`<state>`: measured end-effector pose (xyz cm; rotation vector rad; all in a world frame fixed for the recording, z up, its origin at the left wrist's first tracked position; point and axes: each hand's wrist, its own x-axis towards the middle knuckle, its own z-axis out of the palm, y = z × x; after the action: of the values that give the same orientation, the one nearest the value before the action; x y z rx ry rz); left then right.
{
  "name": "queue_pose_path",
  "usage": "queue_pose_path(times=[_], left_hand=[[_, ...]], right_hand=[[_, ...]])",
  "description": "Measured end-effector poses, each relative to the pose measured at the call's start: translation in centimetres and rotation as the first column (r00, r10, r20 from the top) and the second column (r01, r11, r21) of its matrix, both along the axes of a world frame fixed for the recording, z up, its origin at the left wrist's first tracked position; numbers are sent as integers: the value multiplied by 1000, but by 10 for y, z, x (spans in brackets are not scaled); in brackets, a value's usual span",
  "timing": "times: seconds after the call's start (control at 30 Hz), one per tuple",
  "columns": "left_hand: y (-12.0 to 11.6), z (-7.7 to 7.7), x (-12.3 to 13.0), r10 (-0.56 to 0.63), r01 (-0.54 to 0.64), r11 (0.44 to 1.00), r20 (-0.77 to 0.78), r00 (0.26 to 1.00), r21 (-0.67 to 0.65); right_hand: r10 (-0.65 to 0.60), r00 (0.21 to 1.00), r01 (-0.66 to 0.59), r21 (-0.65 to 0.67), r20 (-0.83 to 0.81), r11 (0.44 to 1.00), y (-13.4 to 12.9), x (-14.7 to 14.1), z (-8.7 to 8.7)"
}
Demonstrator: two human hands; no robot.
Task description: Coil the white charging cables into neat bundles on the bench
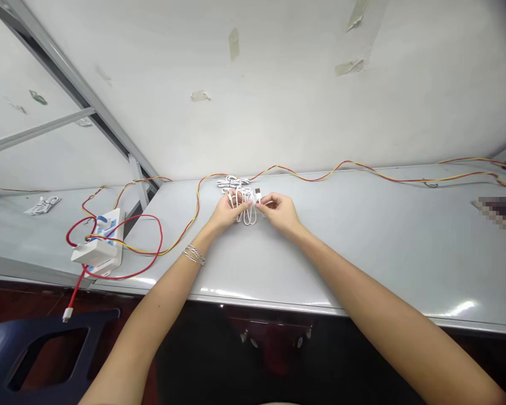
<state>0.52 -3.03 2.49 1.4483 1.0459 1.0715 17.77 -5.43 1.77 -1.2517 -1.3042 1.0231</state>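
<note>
A coiled white USB cable [248, 215] is between my two hands, above the grey tabletop [261, 264]. My left hand [229, 211] is closed round the coil, its thumb lying across the loops. With thumb and forefinger my right hand [277, 209] pinches the cable just below its USB plug [258, 193], which points up. Directly behind, another bundled white cable [231, 181] rests on the table near the wall. My fingers cover part of the loops.
At the left, a white power strip [117, 247] carries a plugged-in charger [93, 253] and a looped red cable [160, 230]. Red and yellow wires [316, 180] run along the wall. Another white cable bundle [43, 206] lies far left. A blue stool [46, 351] stands below the table edge.
</note>
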Motion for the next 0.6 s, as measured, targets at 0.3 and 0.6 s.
queue_pose_path(times=[0.3,0.6], left_hand=[[0,-2,1,54,-55,996,6,999,70],[4,-4,0,92,-94,993,41,995,66]], right_hand=[[32,999,-33,36,19,999,2,-3,-4],[-97,993,102,-72,69,992,8,0,-13]])
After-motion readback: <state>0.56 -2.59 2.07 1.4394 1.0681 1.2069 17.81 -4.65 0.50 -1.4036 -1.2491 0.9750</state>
